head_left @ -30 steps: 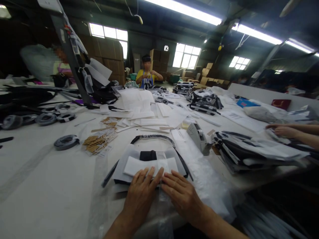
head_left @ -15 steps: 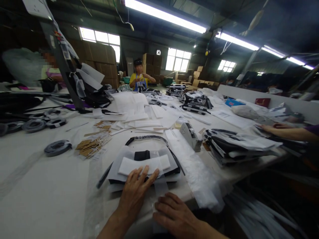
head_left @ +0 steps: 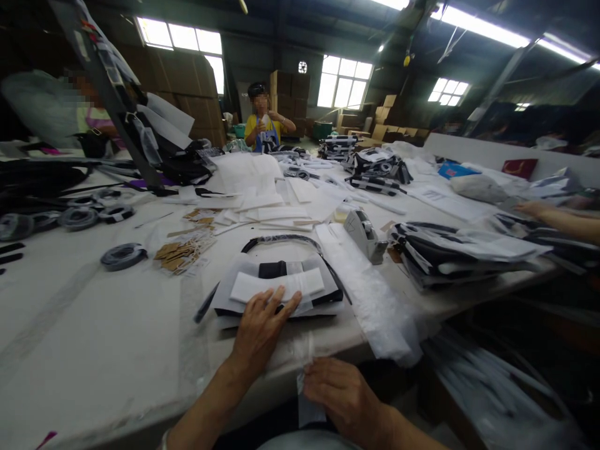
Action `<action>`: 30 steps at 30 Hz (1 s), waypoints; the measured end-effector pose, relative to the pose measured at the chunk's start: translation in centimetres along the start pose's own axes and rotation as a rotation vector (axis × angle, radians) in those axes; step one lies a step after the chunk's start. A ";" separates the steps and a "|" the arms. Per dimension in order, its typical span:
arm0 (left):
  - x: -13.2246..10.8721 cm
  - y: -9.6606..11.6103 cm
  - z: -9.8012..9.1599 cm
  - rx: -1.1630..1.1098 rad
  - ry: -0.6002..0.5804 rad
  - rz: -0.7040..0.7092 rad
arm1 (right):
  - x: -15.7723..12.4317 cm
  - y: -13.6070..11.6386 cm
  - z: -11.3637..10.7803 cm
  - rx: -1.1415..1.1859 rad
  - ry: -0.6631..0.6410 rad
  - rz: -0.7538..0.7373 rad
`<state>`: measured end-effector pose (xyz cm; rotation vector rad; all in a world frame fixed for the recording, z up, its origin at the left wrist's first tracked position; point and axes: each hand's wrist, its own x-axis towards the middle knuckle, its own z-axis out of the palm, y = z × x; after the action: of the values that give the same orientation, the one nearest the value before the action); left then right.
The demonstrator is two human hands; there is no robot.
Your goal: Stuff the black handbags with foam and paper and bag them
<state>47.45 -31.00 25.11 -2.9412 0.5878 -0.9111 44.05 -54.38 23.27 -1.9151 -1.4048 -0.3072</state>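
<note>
A black bag with a looped, wrapped handle lies near the table's front edge. White sheets and a folded foam strip cover it. My left hand rests on the foam, its fingers spread. Below the bag, at the table edge, my right hand pinches a clear strip; part of the strip hangs below the edge. A white tape dispenser stands behind and right of the bag.
Brown tags and a coiled strap lie left. A plastic sleeve and stacked bags are on the right. Across the table sits a person in yellow; another person's arm reaches in at right.
My right hand has drawn the clear strip away from the bag, over the table edge. My left hand still presses the foam. The view has tilted downward.
</note>
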 end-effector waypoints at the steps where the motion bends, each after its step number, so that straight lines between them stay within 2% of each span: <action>1: 0.0 0.0 0.0 0.000 0.000 -0.002 | 0.1 -0.3 -0.2 0.005 -0.026 -0.005; 4: -0.1 0.0 0.0 0.001 -0.002 -0.008 | 2.2 -1.0 -2.1 0.075 -0.117 -0.009; 6: -0.1 0.1 -0.1 0.000 -0.005 -0.009 | 4.9 -0.7 -4.2 0.114 -0.035 0.045; 8: 0.0 0.1 -0.1 -0.001 -0.004 -0.013 | 7.8 0.6 -5.9 0.063 0.120 0.120; 9: 0.0 0.1 -0.1 -0.001 -0.002 -0.015 | 9.0 1.6 -6.4 0.018 0.146 0.134; 12: 0.0 0.2 -0.1 -0.012 0.004 -0.022 | 10.9 4.9 -6.3 -0.109 0.066 0.097; 14: 0.0 0.4 -0.3 -0.060 -0.002 -0.041 | 10.7 6.6 -5.4 -0.177 0.028 0.103; 17: 0.2 0.8 -1.0 -0.186 -0.051 -0.102 | 9.4 7.4 -4.6 -0.198 0.030 0.109; 21: 1.2 1.7 -1.8 -0.296 -0.077 -0.229 | 8.5 7.1 -4.6 -0.139 0.037 0.032; 24: 2.0 2.4 -1.8 -0.308 -0.073 -0.317 | 8.7 7.2 -4.6 -0.164 0.048 -0.002; 28: 2.2 2.8 -1.1 -0.261 -0.032 -0.345 | 8.4 6.4 -5.2 -0.226 0.038 -0.033; 30: 2.1 2.9 -0.9 -0.247 -0.012 -0.338 | 7.4 5.3 -5.8 -0.240 -0.012 -0.062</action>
<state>47.56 -34.33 26.64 -3.3361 0.2156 -0.8991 52.91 -53.65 29.43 -2.0698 -1.4924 -0.5151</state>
